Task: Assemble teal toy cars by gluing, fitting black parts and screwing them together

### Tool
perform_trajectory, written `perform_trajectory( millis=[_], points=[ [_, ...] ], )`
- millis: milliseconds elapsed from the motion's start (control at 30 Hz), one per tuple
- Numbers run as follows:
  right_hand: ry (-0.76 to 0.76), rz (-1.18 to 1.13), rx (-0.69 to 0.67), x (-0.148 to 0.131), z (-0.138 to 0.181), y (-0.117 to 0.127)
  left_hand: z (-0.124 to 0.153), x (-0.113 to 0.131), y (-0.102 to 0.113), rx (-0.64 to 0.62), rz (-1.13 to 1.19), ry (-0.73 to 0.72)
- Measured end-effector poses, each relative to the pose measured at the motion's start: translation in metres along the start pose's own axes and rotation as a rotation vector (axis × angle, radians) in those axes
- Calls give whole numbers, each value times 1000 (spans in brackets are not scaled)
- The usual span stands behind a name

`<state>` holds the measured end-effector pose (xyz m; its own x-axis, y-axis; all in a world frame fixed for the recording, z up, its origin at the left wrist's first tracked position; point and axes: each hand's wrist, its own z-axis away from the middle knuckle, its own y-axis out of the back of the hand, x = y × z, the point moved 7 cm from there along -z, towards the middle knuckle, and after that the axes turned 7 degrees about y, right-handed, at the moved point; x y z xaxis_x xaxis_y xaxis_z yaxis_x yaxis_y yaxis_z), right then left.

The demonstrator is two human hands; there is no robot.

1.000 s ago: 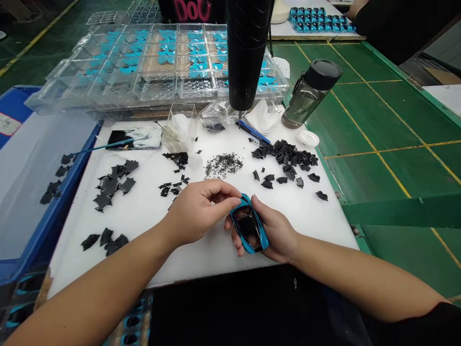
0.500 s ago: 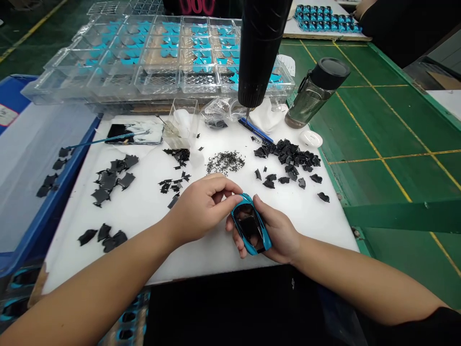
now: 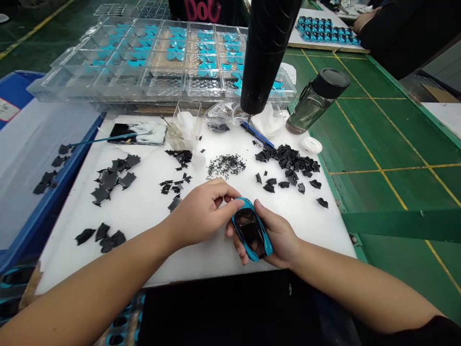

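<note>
White board [image 3: 144, 259] | blue car body [image 3: 251, 231] in right hand [image 3: 281, 238] | left hand [image 3: 203, 214] touching

I have a small teal-blue model car body [image 3: 251, 229] cradled in my right hand [image 3: 280, 235], tilted, with its narrower end pointing up and left, away from me. The glossy blue shell runs around a dark window opening [image 3: 250, 230] that faces up. My left hand [image 3: 201, 211] sits just beside it, with the thumb touching the shell's upper end.
</note>
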<state>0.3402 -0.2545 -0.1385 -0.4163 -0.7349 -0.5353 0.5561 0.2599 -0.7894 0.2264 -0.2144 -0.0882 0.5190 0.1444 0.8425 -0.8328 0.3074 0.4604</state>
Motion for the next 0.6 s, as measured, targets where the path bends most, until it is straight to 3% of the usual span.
perform_trajectory(
  millis=[300,600],
  points=[
    [0,42,-23,0,1,-1,1,-4,-5,-60,129,71],
    [-33,6,-51,1,2,-3,3,-8,-15,-226,314,144]
  ],
)
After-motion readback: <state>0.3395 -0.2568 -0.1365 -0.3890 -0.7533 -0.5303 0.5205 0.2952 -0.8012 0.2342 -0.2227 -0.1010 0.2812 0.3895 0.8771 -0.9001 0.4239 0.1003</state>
